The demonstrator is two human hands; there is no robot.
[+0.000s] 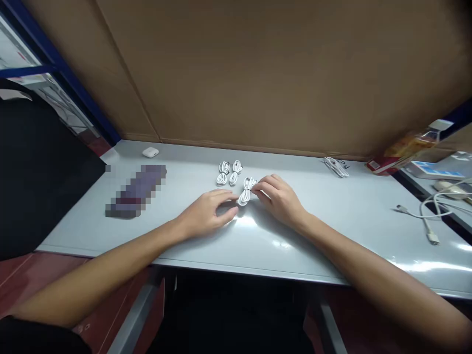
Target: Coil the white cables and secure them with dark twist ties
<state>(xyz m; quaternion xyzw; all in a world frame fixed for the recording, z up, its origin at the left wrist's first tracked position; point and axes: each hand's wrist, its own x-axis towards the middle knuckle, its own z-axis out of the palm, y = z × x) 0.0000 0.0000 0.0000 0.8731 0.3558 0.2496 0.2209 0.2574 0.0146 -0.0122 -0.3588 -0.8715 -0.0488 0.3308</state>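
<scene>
We see white earbud case [150,152] near far left corner of tabletop [342,236]; pixelated object [136,191] nearer us, too blurred to name. At far right, small bunch of white cable [335,167] and yellow-red plastic packet [403,153]. Loose white cable [424,214] trails past right edge. Cardboard sheet [258,64] stands along back; black panel [40,167] fills left.

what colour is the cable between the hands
The cable is white with a dark tie, head view.
</scene>
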